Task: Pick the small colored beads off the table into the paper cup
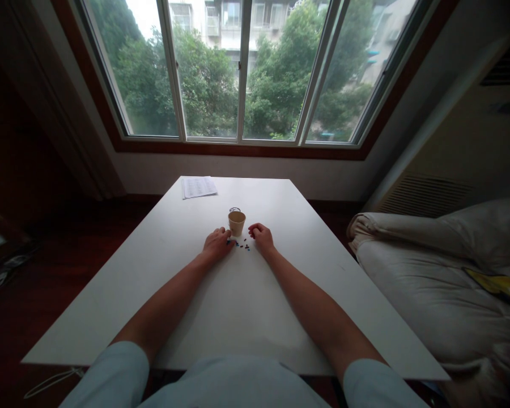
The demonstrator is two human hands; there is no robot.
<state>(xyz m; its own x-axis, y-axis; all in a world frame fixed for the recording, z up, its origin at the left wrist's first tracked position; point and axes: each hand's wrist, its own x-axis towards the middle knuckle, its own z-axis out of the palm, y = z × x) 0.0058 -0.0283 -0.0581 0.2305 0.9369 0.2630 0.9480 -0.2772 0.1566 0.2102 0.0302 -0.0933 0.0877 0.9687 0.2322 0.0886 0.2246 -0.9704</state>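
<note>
Left hand (pixel 218 242), cup (pixel 237 225), right hand (pixel 262 236): all in a row on the white table (pixel 242 306)!
Papers (pixel 199 187) lie at the far left; the left hand sits just beside the cup, fingers too small to tell apart or closed; the cup stands upright, tiny dark and blue bits (pixel 247 247) scattered just in front; and the right hand's fingers curl inward, their grip impossible to tell!
</note>
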